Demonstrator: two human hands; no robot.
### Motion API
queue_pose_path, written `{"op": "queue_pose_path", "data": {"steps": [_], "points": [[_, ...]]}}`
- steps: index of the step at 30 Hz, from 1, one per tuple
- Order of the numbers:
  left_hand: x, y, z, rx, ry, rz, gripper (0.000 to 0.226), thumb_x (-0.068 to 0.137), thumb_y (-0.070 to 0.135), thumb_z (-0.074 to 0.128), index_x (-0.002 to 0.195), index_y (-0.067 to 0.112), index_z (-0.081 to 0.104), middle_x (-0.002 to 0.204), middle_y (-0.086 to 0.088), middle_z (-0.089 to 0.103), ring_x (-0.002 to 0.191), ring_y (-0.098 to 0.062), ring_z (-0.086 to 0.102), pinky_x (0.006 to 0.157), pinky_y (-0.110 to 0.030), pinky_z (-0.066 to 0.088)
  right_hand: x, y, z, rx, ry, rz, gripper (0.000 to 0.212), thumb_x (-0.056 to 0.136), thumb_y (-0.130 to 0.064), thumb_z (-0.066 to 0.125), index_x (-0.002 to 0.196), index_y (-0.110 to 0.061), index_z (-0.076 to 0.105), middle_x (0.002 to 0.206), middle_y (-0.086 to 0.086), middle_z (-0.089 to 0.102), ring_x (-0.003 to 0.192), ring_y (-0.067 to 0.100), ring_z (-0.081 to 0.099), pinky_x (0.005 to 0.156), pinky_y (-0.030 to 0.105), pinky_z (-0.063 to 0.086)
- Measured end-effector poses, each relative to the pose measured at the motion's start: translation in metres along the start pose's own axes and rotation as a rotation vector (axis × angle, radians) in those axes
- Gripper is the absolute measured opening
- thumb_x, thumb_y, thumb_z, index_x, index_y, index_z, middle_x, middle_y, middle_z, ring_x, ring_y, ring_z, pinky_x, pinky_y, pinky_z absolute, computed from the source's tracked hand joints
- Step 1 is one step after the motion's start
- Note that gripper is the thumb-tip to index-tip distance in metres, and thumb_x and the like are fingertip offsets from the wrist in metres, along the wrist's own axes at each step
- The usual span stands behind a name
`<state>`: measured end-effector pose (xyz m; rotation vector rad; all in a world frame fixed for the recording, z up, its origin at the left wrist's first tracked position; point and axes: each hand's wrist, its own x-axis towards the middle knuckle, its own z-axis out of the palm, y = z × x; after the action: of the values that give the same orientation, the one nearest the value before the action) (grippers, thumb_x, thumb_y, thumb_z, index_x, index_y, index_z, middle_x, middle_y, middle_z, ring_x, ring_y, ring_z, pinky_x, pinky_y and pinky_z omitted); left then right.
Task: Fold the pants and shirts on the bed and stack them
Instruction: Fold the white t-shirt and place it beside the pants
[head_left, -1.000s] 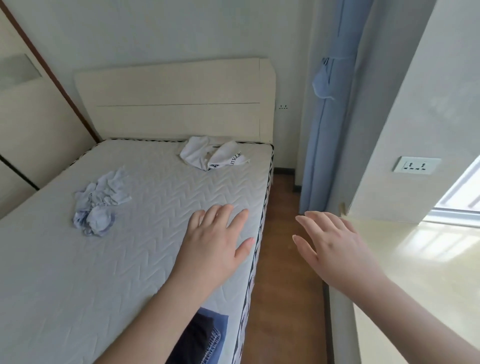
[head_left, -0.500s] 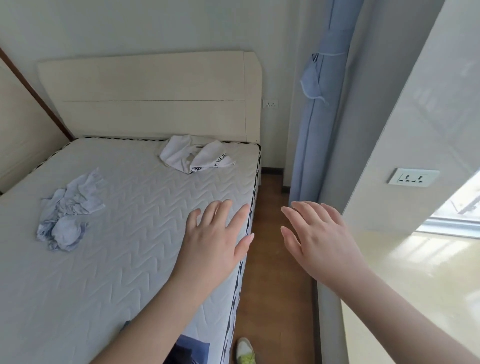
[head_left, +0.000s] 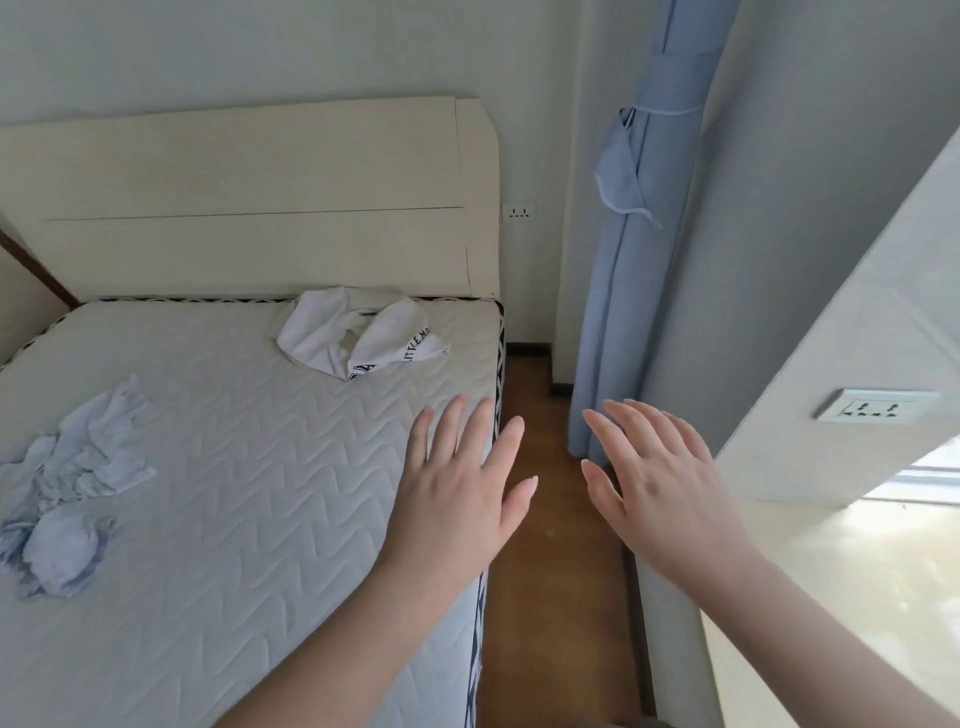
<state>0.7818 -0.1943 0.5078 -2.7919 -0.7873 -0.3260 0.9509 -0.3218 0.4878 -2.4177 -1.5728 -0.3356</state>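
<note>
Bare-skinned and holding nothing, both hands are reaching forward with fingers spread wide and straight. Her or his left hand (head_left: 457, 499) is hovering in the lower centre of the frame, over the right edge of the quilted mattress (head_left: 249, 519); whether the palm is touching the fabric I cannot tell. The right hand (head_left: 660, 483) is hanging just right of it, palm down and tilted slightly inward, over the strip of wooden floor (head_left: 550, 597) between the bed and the window ledge (head_left: 857, 597). The two forearms are coming in from the bottom edge and angling toward each other.

Nothing is being folded yet, so the step in hand looks like the reach for a first garment. The white shirt with black lettering (head_left: 358, 335) is lying crumpled in the upper centre, close to the cream headboard (head_left: 249, 197) and well apart from both hands. A pale blue garment (head_left: 67, 493) is bunched at the left edge of the frame, near the middle of the mattress. To do this well, I would say the person should be leaning in toward the nearer white shirt, taking it by the shoulders or hem with both hands, and shaking it flat on the open mattress before creasing it. Behind the right hand a tied blue curtain (head_left: 639, 249) is hanging beside the wall.
</note>
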Motion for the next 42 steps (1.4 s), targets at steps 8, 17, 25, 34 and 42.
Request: {"op": "queue_pose_path", "data": {"steps": [8,17,25,34,42], "points": [[0.098,0.009,0.046,0.002,0.007,-0.013,0.055,0.097,0.050,0.036,0.138,0.020,0.056,0.141,-0.013,0.055,0.134,-0.035,0.048,0.111,-0.052,0.037,0.066,0.065,0.035,0.052,0.018,-0.015,0.049,0.097,-0.039,0.044,0.137,-0.013,0.054,0.134,0.007,0.059,0.127,0.027,0.053,0.106,0.043,0.041],[0.184,0.007,0.070,-0.007,-0.037,-0.208,0.056,0.092,0.051,0.038,0.132,0.018,0.061,0.133,-0.009,0.060,0.126,-0.033,0.053,0.106,-0.051,0.042,0.152,0.118,0.062,0.142,-0.015,-0.135,0.049,0.094,-0.034,0.056,0.139,-0.016,0.052,0.134,0.004,0.059,0.127,0.027,0.053,0.106,0.043,0.041],[0.222,-0.027,0.091,-0.003,-0.068,-0.316,0.057,0.092,0.050,0.038,0.135,0.018,0.060,0.136,-0.007,0.059,0.130,-0.033,0.051,0.107,-0.049,0.041,0.220,0.109,0.086,0.221,0.004,-0.213,0.050,0.092,-0.031,0.058,0.139,-0.014,0.053,0.133,0.006,0.060,0.126,0.028,0.054,0.104,0.044,0.043],[0.263,-0.095,0.148,-0.037,-0.083,-0.392,0.057,0.092,0.049,0.040,0.137,0.018,0.057,0.137,-0.009,0.058,0.130,-0.033,0.050,0.107,-0.049,0.041,0.306,0.083,0.134,0.225,-0.065,-0.271,0.052,0.091,-0.029,0.061,0.140,-0.012,0.053,0.137,0.009,0.057,0.128,0.029,0.053,0.107,0.045,0.041],[0.295,-0.190,0.184,-0.039,-0.104,-0.447,0.055,0.093,0.049,0.039,0.134,0.019,0.060,0.135,-0.009,0.059,0.127,-0.033,0.054,0.104,-0.049,0.044,0.409,0.029,0.171,0.217,-0.172,-0.340,0.052,0.092,-0.033,0.061,0.139,-0.013,0.054,0.138,0.010,0.057,0.128,0.030,0.053,0.107,0.046,0.043]]}}
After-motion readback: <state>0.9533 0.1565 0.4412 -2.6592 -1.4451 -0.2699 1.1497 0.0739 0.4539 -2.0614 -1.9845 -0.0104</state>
